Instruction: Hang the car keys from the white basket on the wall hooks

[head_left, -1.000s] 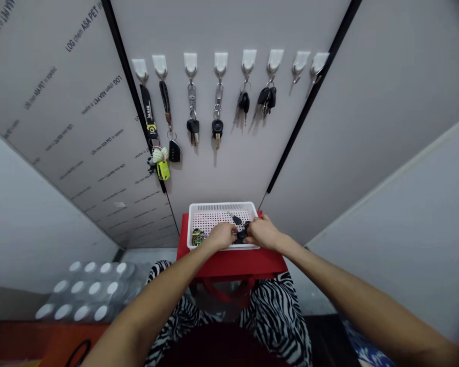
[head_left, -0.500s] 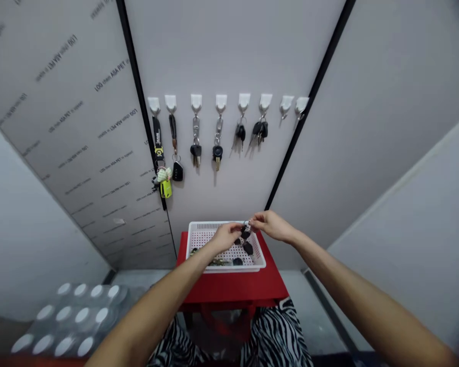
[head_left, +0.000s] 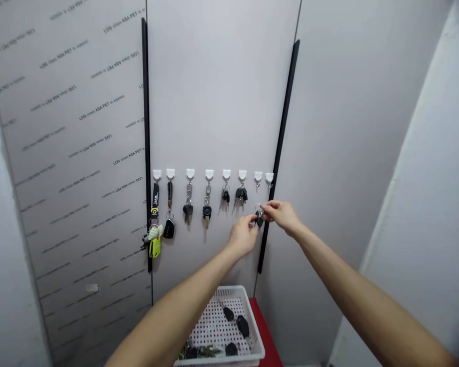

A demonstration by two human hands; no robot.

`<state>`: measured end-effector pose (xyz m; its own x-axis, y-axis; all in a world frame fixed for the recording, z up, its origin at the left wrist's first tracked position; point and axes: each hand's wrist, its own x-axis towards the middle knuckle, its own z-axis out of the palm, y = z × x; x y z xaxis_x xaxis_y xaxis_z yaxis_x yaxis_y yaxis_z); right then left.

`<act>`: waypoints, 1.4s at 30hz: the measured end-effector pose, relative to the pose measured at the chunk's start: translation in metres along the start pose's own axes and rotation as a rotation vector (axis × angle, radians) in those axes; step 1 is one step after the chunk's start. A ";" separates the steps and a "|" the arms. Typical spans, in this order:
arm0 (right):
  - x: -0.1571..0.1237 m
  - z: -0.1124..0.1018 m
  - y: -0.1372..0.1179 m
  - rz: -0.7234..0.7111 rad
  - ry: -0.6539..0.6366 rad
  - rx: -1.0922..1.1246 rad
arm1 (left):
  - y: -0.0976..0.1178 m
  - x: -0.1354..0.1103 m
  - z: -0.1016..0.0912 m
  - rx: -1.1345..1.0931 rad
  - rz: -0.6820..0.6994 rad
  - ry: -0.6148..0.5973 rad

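Note:
My right hand (head_left: 283, 216) pinches the ring of a small bunch of keys (head_left: 259, 219) with dark heads, held up against the wall. The fingers of my left hand (head_left: 244, 235) close on the same bunch from the left. Just above it are two bare white hooks (head_left: 257, 177), the last ones at the right end of the row. Left of them, bunches of keys hang on the other hooks, the nearest being a dark-headed bunch (head_left: 241, 194).
Below stands a white perforated basket (head_left: 257, 331) with more keys (head_left: 243, 326) in it, on a red stool or table (head_left: 265, 336). Black strips (head_left: 279, 148) run down the wall on both sides of the hooks. My left forearm covers part of the basket.
Both hands have risen from over the basket to the wall under the right-hand hooks, carrying the bunch of keys. The view has tilted upward.

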<state>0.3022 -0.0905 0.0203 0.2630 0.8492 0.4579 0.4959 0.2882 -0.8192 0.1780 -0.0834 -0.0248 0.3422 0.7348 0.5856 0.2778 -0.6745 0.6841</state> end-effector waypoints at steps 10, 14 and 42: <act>0.055 -0.006 -0.027 0.067 0.262 -0.098 | 0.026 0.039 0.000 0.247 0.039 0.000; 0.061 -0.001 -0.017 0.079 0.253 -0.169 | 0.014 0.029 0.001 0.251 0.013 -0.044; -0.146 0.081 0.127 -0.138 -0.626 -0.937 | -0.139 -0.156 0.019 0.234 -0.452 -0.413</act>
<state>0.2595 -0.1419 -0.1789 -0.1713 0.9837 0.0553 0.9818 0.1751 -0.0738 0.1028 -0.1058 -0.2189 0.4493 0.8933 0.0157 0.6471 -0.3375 0.6836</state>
